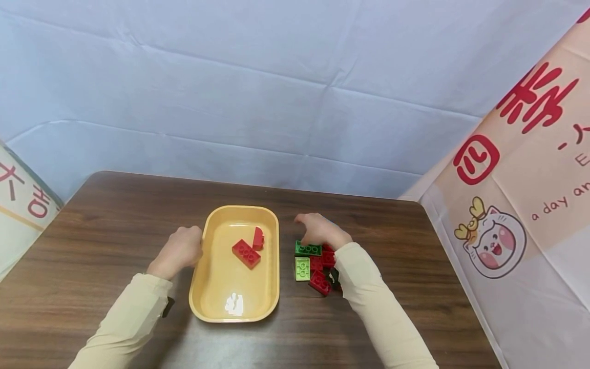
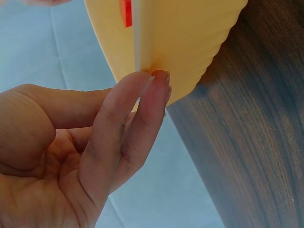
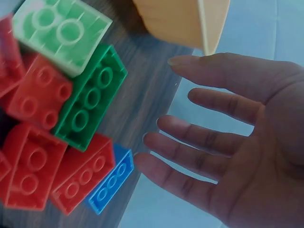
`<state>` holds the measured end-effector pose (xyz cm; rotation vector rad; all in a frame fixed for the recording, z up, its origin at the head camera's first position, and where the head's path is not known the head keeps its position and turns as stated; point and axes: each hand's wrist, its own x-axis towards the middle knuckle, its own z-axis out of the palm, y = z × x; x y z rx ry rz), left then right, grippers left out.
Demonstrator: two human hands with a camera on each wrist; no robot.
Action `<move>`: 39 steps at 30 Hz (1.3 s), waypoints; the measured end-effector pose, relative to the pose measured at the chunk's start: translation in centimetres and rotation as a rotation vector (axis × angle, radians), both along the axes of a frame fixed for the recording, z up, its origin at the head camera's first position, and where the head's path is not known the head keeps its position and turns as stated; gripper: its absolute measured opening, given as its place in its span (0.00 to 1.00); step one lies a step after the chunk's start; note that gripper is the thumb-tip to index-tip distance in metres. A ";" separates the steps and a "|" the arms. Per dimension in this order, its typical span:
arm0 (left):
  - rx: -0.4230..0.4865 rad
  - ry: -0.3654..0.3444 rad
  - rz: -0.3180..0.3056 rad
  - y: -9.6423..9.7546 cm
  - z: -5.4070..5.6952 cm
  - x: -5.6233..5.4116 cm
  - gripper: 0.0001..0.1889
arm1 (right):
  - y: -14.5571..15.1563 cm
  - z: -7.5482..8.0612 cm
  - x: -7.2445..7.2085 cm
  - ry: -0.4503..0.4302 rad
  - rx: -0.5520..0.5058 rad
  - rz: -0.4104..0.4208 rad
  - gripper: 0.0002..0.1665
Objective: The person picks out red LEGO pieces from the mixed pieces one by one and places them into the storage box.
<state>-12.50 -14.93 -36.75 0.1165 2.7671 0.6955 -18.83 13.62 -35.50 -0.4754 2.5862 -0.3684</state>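
A yellow tray [image 1: 216,271] sits on the table; a red brick [image 1: 246,253] and a smaller red brick with a curved edge [image 1: 258,239] lie inside it. My left hand [image 1: 181,247] pinches the tray's left rim, fingertips meeting at the edge in the left wrist view. To the right of the tray, my right hand [image 1: 320,229] hovers at the far side of a brick pile, fingers spread and holding nothing. The pile has a dark green brick [image 1: 309,249], a light green brick [image 1: 302,269], several red bricks [image 1: 320,283] and a blue brick [image 3: 111,183]. My right forearm partly hides it.
A black piece [image 1: 334,278] lies among the bricks by my right sleeve. The dark wooden table [image 1: 115,220] ends at a pale blue cloth backdrop [image 1: 258,113]. A printed cloth [image 1: 530,205] hangs along the right side, another [image 1: 23,195] at the left.
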 end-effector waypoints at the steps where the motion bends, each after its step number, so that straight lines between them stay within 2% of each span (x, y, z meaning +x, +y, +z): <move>1: 0.000 0.000 0.000 0.0 0.0 0.0 0.15 | 0.3 -0.1 0.0 0.000 -0.002 -0.004 0.34; 12: 0.013 -0.004 0.000 0.0 -0.1 0.1 0.15 | 3.4 -0.7 -0.3 0.017 -0.036 -0.010 0.32; 23: 0.001 0.009 -0.003 0.0 -0.1 0.1 0.15 | 5.3 -2.0 -0.6 0.024 -0.018 -0.083 0.31; 30: 0.001 0.006 -0.001 0.0 -0.1 0.1 0.15 | 5.8 -2.5 -0.7 0.004 -0.009 -0.119 0.30; 39: 0.011 -0.002 0.007 0.0 0.0 0.1 0.15 | 6.1 -3.3 -0.9 -0.009 -0.026 -0.115 0.30</move>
